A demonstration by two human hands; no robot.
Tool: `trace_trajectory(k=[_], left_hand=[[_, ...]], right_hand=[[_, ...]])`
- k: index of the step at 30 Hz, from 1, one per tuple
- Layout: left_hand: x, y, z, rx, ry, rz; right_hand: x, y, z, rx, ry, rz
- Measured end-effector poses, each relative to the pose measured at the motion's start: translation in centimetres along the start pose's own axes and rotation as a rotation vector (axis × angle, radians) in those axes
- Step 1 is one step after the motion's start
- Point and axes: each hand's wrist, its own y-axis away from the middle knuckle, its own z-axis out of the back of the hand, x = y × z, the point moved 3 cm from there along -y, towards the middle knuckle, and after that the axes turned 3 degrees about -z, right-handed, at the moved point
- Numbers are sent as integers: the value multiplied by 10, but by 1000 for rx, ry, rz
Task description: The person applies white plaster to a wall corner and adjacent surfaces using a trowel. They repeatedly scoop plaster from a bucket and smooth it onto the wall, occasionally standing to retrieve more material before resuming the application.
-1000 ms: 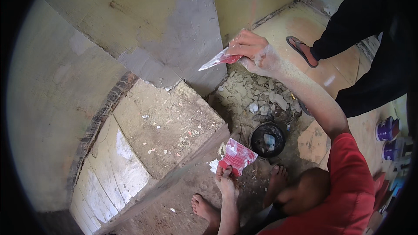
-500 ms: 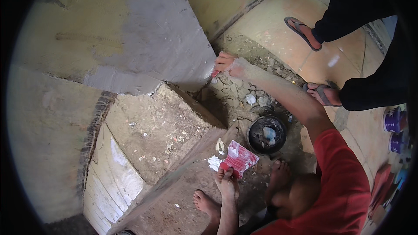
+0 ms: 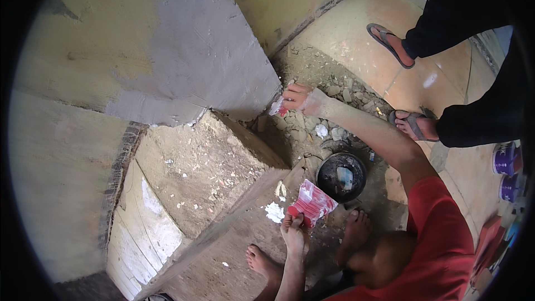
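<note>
My left hand (image 3: 293,233) grips a flat red spreader (image 3: 314,203) smeared with white paste, above the dirty floor. My right hand (image 3: 301,100) is closed on a smaller red scraper (image 3: 277,107) with white on it, held at the lower corner edge of the grey-plastered wall (image 3: 203,50); its blade is partly hidden. A black round bucket (image 3: 351,188) with something pale inside stands between my hands, to the right. Spots of white paste (image 3: 274,212) lie left of the red spreader.
A dusty concrete ledge (image 3: 195,178) runs at the left. Rubble (image 3: 312,131) fills the corner. Another person in dark trousers (image 3: 446,22) and sandals stands on tiles (image 3: 423,78) at the right. Purple tubs (image 3: 504,159) and red tiles (image 3: 486,239) sit at the far right.
Since a second ago, my right hand has come down to the wall's corner edge with the scraper, then shifted slightly right and down. The view has shifted; my left hand still holds the spreader.
</note>
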Motion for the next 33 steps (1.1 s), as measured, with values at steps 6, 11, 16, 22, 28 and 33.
trace_trajectory(k=[6,11,16,22,28,33], left_hand=[[-13,14,-10,-24,-9,-21],[-14,15,5,-10,3,-40],[-9,16,-4,-7,10,-22],[-25,16,-19,42,49,-43],[-29,18,-15,58,43,-54],[-19,19,-5,26,54,-50]], right_hand=[[-7,-40,2,-194,-33,-50],[6,-113,95,-489,43,-8],[3,-191,219,-585,93,26],[37,-168,266,-661,201,86],[53,-29,33,-25,-61,-18],[50,-62,11,-103,4,-70]])
